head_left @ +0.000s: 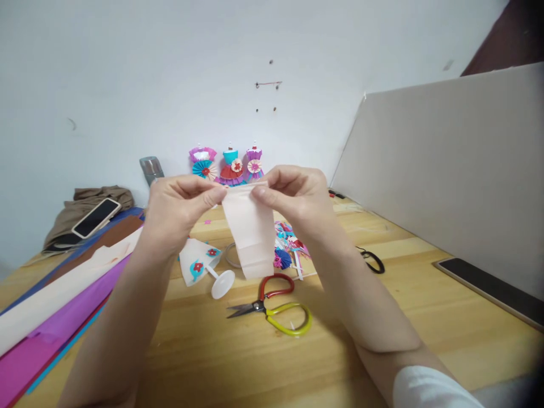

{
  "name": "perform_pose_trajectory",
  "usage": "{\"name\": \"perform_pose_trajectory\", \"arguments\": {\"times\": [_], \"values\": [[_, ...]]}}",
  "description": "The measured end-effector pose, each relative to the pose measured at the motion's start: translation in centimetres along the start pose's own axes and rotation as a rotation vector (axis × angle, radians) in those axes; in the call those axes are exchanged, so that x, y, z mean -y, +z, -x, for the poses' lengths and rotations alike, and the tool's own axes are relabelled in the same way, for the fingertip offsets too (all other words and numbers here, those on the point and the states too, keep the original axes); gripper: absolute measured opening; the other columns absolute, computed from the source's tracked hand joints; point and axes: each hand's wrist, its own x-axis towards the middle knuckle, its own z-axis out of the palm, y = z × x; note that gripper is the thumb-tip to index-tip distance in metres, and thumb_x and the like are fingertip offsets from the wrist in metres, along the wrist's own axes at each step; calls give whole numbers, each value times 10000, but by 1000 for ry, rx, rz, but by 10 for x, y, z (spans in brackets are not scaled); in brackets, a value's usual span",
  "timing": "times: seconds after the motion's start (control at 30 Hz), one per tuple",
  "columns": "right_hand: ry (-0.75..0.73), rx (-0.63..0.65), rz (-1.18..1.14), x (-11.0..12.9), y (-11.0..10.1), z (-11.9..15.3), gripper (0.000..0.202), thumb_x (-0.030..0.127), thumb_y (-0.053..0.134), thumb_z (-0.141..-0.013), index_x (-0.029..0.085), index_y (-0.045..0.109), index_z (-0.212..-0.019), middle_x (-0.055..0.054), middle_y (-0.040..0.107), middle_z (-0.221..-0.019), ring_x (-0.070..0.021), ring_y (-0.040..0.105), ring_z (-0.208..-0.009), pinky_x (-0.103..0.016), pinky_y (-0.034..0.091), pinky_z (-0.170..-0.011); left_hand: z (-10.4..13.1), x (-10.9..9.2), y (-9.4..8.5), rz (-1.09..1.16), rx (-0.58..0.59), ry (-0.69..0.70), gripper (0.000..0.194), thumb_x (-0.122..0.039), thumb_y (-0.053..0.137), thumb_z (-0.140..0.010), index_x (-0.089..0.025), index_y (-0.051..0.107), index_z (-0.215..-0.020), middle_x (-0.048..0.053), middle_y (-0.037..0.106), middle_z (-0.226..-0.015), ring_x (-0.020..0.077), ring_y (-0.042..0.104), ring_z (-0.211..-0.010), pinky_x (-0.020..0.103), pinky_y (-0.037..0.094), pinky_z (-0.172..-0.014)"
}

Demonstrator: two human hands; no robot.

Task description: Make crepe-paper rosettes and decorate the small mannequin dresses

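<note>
1. A pale pink paper strip (250, 232) hangs in the middle of the scene, above the table (204, 362), its top edge raised between both hands and its lower end loose.
2. The left hand (174, 207) has its thumb and forefinger closed on the strip's upper left corner.
3. The right hand (300, 195) has its fingers closed on the top edge towards the right, the thumb lying flat on the near face.
4. Just below the strip's lower end lie scissors (257, 306), one handle red and one yellow, blades slightly parted and pointing left; whether paper and red handle touch, I cannot tell.
5. Left of the strip, a white cone-shaped piece (193, 260) with blue and red flowers lies on its side, its round white base (223, 284) towards the near side.
6. The strip partly covers a tape ring (230, 256) behind it; to the right is a heap of coloured scraps (291, 243), which the right wrist borders.
7. At the far side stand three small dress figures (230, 158) in bright paper, their lower parts partly hidden by the hands.
8. Farther left, coloured paper sheets (68, 283) run beneath the line of the left forearm, which blocks their right side; beyond them are a phone (97, 217) and a brown cloth (63, 221).
9. Right of the right forearm lie a black band (374, 262) and another phone (493, 286), before a white board (437, 170).
</note>
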Motion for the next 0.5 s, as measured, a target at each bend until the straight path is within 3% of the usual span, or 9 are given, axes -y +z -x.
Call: {"name": "perform_pose_trajectory", "arguments": {"times": [0.17, 0.3, 0.37, 0.5], "values": [[-47, -112, 14, 0, -6, -3, 231, 335, 764, -707, 226, 591, -598, 5, 562, -615, -127, 488, -582, -281, 408, -526, -10, 9, -14, 97, -93, 26, 145, -343, 811, -711, -222, 738, -678, 5, 702, -650, 134, 646, -639, 268, 535, -657], [-19, -89, 15, -3, -2, -3, 238, 354, 759, -701, 215, 587, -613, 7, 568, -618, -124, 496, -579, -280, 417, -532, -7, 11, -1, 192, 144, -74, 300, -472, 786, -704, -179, 752, -762, 33, 677, -674, 127, 603, -620, 261, 503, -615], [-11, -76, 12, -6, 1, -3, 258, 374, 764, -692, 204, 582, -629, 13, 570, -618, -119, 500, -578, -274, 422, -534, -4, 9, 8, 218, 224, -128, 324, -471, 800, -669, -156, 726, -687, 19, 619, -600, 111, 538, -553, 247, 454, -544], [-8, -36, 2, -8, 2, -4, 263, 369, 765, -694, 190, 582, -634, 19, 572, -611, -110, 508, -575, -261, 418, -531, 0, 6, 18, 269, 140, -180, 243, -336, 796, -643, -164, 658, -540, -34, 465, -452, 72, 382, -442, 227, 315, -431]]}}
